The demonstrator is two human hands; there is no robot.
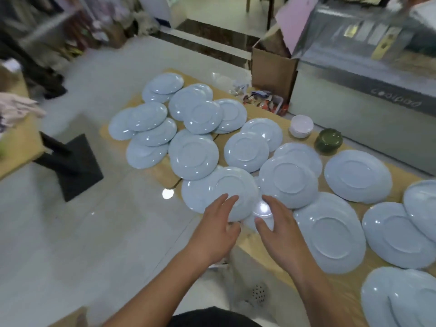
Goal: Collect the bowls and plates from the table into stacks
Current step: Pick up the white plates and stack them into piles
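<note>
Several pale blue plates lie upside down and overlapping across a wooden table [254, 112]. The nearest plate [221, 187] juts over the table's near edge. My left hand [217, 225] has its fingers on that plate's near rim and its thumb under the edge. My right hand [278, 223] hovers open just right of it, above a small plate [262, 208] that is mostly hidden. Another blue plate [287, 180] lies just beyond my right fingers. A stack of white bowls [301, 125] and a dark green bowl [328, 140] stand at the far side.
A cardboard box [271, 69] and a tray of packets [266, 100] sit beyond the table. A steel counter [368, 95] runs along the right. A black table base [70, 161] stands on the grey floor to the left.
</note>
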